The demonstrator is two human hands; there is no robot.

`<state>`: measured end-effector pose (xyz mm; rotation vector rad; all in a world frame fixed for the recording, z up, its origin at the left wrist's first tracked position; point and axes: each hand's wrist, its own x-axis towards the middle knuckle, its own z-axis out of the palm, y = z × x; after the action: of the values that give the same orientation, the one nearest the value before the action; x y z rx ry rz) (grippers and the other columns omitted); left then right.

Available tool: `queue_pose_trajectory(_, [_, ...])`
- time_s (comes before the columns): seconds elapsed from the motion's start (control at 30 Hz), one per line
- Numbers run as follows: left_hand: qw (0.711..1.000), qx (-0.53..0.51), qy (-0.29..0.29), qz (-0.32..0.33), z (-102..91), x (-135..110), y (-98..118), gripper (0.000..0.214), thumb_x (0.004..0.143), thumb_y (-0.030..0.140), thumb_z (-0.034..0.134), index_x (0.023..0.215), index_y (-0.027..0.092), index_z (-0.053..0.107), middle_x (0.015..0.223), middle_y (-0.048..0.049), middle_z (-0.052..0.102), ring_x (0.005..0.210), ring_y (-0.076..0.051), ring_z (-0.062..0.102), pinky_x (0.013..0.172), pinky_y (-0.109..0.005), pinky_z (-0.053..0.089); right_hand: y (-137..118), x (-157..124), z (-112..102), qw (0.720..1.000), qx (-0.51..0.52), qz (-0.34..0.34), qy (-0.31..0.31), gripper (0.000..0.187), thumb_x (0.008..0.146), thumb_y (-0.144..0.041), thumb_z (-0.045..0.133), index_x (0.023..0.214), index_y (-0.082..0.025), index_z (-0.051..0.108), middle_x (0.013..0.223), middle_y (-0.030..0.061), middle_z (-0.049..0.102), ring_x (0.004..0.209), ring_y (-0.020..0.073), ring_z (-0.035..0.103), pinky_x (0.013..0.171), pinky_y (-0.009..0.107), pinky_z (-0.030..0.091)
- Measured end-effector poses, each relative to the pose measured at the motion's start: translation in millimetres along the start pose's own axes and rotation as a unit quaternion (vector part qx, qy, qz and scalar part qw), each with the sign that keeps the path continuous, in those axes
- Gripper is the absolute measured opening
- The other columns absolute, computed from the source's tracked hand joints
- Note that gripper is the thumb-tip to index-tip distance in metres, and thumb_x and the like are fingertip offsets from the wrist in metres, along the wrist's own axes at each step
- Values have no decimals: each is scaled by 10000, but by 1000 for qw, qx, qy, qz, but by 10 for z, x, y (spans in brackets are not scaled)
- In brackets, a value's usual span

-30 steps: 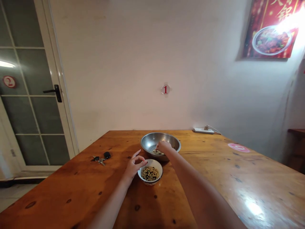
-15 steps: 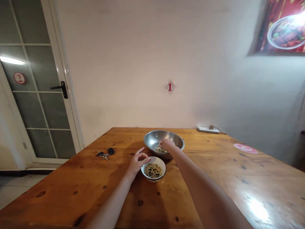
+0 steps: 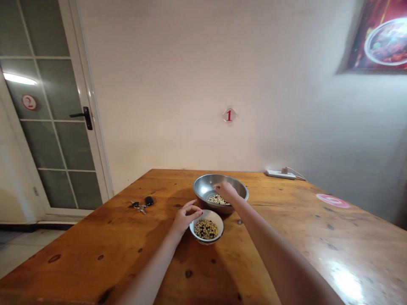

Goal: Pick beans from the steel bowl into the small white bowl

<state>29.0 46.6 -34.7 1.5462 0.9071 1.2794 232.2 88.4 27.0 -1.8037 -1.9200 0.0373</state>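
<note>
A small white bowl [image 3: 194, 229] with a dark rim stands on the wooden table, holding mixed pale and black beans [image 3: 206, 229]. At its left rim is my left hand [image 3: 186, 217], thumb and fingertips closed at the edge. Just behind it stands a wide stainless steel bowl [image 3: 203, 185] with more pale and dark beans [image 3: 218, 199] on its bottom. My right hand [image 3: 226, 191] hovers inside the steel bowl, above those beans, fingers pinched together. Whatever is between these fingertips is too small to make out.
A bunch of keys with a black fob [image 3: 148, 201] lies left of the bowls. At the table's back right edge is a white power strip [image 3: 280, 174] with a plug and cord. A round pink sticker [image 3: 333, 201] is on the table's right side. The wall [image 3: 178, 106] rises behind.
My right hand has lifted a little from the beans in the steel bowl, uncovering more of them. My left hand stays at the white bowl's rim. The view has shifted slightly.
</note>
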Motion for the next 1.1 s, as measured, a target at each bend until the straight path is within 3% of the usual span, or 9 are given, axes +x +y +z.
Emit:
queue_pose_trajectory(0.1, [1000, -12, -4, -8, 13, -3, -4, 361, 485, 475, 796, 630, 153, 721, 1192, -176, 623, 1169, -342, 536, 1060, -445, 321, 22, -37, -44, 995, 92, -20, 32, 205, 922, -265, 510, 1074, -187, 624, 1067, 65, 649, 906, 164, 626, 798, 351, 521])
queue_pose_trajectory(0.2, [999, -25, -13, -18, 25, -17, 8, 368, 500, 476, 789, 654, 148, 723, 1053, -151, 689, 1036, -310, 613, 952, -409, 432, 9, -203, -67, 981, 174, -34, 75, 271, 908, -200, 450, 1076, -205, 663, 931, 49, 702, 820, 170, 652, 697, 290, 524])
queue_pose_trajectory(0.3, [999, -32, -17, -27, 30, -44, 36, 370, 544, 465, 770, 722, 143, 727, 915, -123, 725, 914, -278, 649, 860, -378, 480, -48, -489, -49, 963, 240, -48, 111, 348, 920, -316, 419, 1134, -163, 646, 878, 61, 699, 714, 165, 639, 612, 269, 508])
queue_pose_trajectory(0.4, [999, -37, -20, -28, 36, -77, 80, 353, 614, 455, 729, 780, 144, 721, 869, -95, 732, 876, -247, 652, 846, -344, 482, -144, -761, -20, 948, 278, -69, 138, 471, 954, -401, 313, 937, -147, 709, 725, 53, 647, 667, 155, 602, 606, 257, 481])
queue_pose_trajectory(0.43, [999, -36, -20, -25, 41, -87, 97, 339, 639, 450, 712, 791, 147, 719, 872, -86, 732, 886, -238, 649, 855, -331, 476, -180, -824, -13, 940, 290, -109, 144, 442, 945, -399, 352, 909, -152, 716, 703, 47, 629, 653, 152, 590, 606, 257, 470])
queue_pose_trajectory(0.57, [999, 23, -32, 2, 78, -112, 137, 271, 701, 403, 659, 781, 149, 712, 854, -74, 730, 865, -221, 645, 835, -306, 472, -298, -923, 27, 922, 302, -163, 179, 328, 924, -316, 432, 1029, -148, 693, 790, 56, 603, 633, 133, 572, 574, 247, 455])
queue_pose_trajectory(0.7, [996, 71, -17, 49, 110, -127, 125, 223, 693, 376, 651, 728, 159, 692, 795, -65, 726, 798, -213, 648, 785, -303, 485, -323, -929, 131, 913, 309, -194, 182, 280, 924, -247, 435, 1064, -187, 670, 840, 58, 646, 766, 157, 614, 687, 279, 482])
queue_pose_trajectory(0.9, [990, 99, 31, 96, 130, -153, 181, 169, 685, 335, 682, 679, 170, 644, 740, -38, 699, 737, -187, 643, 732, -277, 497, -329, -972, 273, 898, 402, -121, 133, 218, 927, -289, 439, 1086, -227, 575, 921, 55, 694, 823, 175, 654, 655, 290, 497])
queue_pose_trajectory(1.1, [984, 139, -29, 111, 223, -102, 257, 97, 736, 279, 654, 723, 183, 667, 734, -17, 683, 747, -169, 621, 774, -273, 460, -353, -982, 315, 866, 471, -88, 142, 67, 907, -287, 490, 910, -220, 487, 852, 44, 685, 821, 168, 668, 704, 282, 513])
